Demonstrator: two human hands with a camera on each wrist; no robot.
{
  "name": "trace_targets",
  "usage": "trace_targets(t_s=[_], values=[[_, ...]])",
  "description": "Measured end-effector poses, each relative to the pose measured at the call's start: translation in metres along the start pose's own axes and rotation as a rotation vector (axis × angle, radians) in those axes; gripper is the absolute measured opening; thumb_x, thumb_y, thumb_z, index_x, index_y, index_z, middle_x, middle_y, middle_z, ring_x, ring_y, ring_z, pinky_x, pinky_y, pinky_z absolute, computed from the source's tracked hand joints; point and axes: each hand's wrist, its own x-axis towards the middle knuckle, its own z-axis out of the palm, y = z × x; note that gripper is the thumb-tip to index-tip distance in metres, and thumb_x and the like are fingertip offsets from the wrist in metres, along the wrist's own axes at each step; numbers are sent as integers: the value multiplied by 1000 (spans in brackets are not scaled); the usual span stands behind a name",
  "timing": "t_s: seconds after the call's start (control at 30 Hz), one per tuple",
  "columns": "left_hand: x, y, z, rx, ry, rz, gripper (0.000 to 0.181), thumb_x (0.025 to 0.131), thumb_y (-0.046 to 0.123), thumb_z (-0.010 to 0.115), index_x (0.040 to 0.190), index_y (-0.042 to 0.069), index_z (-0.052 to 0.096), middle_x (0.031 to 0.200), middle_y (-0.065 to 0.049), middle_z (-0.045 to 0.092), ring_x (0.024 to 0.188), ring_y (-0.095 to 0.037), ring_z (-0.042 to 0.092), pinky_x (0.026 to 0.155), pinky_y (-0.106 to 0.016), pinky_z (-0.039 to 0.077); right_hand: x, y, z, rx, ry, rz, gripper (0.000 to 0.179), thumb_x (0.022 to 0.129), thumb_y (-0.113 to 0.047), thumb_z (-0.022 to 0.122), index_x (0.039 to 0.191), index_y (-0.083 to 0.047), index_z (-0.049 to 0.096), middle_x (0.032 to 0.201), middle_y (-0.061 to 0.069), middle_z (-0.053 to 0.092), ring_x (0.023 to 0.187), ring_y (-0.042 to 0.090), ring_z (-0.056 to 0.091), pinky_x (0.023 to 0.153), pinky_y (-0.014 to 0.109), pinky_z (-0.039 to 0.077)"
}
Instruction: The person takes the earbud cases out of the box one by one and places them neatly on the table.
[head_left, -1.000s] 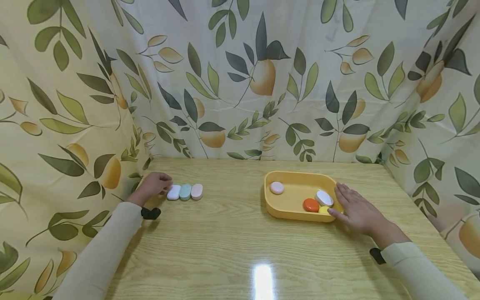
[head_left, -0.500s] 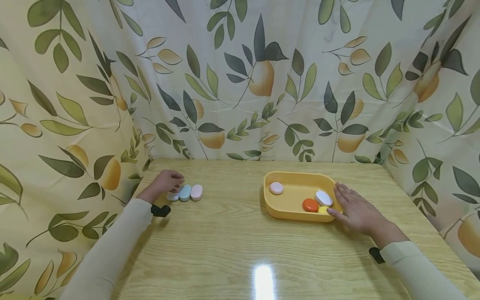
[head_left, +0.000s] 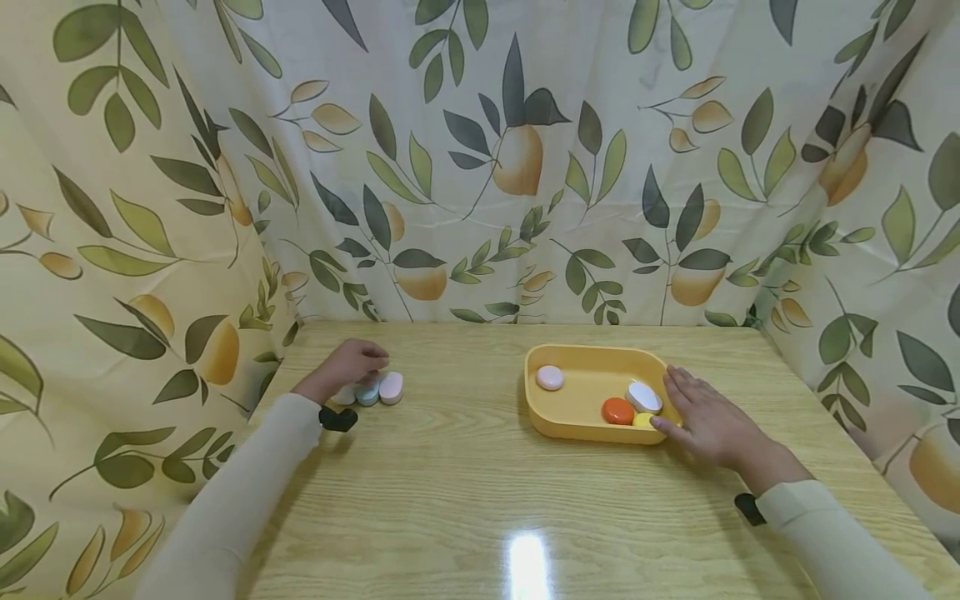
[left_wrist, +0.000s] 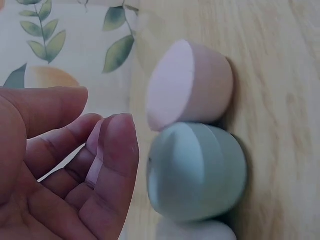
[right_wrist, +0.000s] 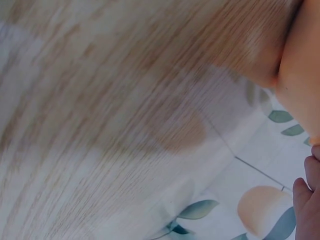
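Note:
Over a row of three small rounded pieces, my left hand [head_left: 347, 367] hovers with its fingers loosely bent and nothing between them. The row runs from a white piece [head_left: 344, 397] through a blue-green piece [head_left: 367, 395] with a seam around its side [left_wrist: 215, 170] to a pale pink piece [head_left: 391, 388]. The hand partly hides the white and blue-green ones in the head view. At the right, straight fingers of my right hand [head_left: 712, 425] rest against the right end of a yellow tray [head_left: 577, 429].
Inside the tray lie a pink round piece [head_left: 550, 377], a red one [head_left: 618, 411], a white oval [head_left: 643, 397] and a yellow one [head_left: 642, 420]. Wooden tabletop [head_left: 450, 475] stretches between tray and row. Patterned curtains [head_left: 480, 242] close off the back and sides.
My left hand has moved rightward from the left of the row to above the white and blue-green pieces. My right hand stays at the tray.

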Motion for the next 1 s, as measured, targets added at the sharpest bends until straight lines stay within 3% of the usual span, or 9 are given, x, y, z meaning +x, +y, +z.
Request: trace_targets(t_s=[0.43, 0.77, 1.0], values=[[8, 23, 26, -78, -110, 59, 39, 99, 12, 57, 132, -10, 52, 125, -26, 56, 96, -31, 62, 78, -37, 57, -1, 3, 1, -1, -2, 4, 92, 98, -61, 38, 148, 14, 16, 155, 31, 10, 142, 47, 10, 113, 60, 12], [23, 25, 48, -94, -174, 76, 39, 99, 15, 59, 131, -7, 54, 121, -24, 59, 98, -32, 63, 81, -41, 56, 3, 0, 0, -3, 0, -4, 92, 98, -62, 37, 148, 13, 18, 156, 30, 11, 142, 46, 11, 113, 59, 14], [28, 42, 63, -124, -232, 106, 40, 100, 16, 58, 132, -7, 52, 120, -25, 58, 100, -36, 62, 82, -43, 56, 1, 0, -4, -8, -14, 7, 92, 98, -62, 38, 147, 14, 19, 155, 31, 12, 141, 47, 12, 112, 60, 14]])
